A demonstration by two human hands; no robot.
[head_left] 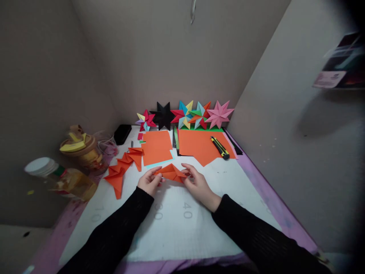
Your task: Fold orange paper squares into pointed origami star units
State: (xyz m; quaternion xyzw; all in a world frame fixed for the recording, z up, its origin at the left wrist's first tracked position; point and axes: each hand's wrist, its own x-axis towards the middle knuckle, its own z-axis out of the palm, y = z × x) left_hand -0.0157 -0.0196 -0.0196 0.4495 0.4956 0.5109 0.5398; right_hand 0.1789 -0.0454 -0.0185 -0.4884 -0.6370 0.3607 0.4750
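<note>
An orange folded paper piece is held between my two hands above the white mat. My left hand pinches its left corner between thumb and fingers. At its right corner, my right hand grips with thumb and fingers. To the left of my hands lie several similar orange folded paper pieces, overlapping in a slanting row. Just beyond my hands is a stack of orange paper sheets, with a light blue edge showing underneath.
A yellow and black utility knife rests on larger orange sheets. Folded paper stars lean against the back wall. At left stand a jar with a white lid, a brown cup and a black phone-like object.
</note>
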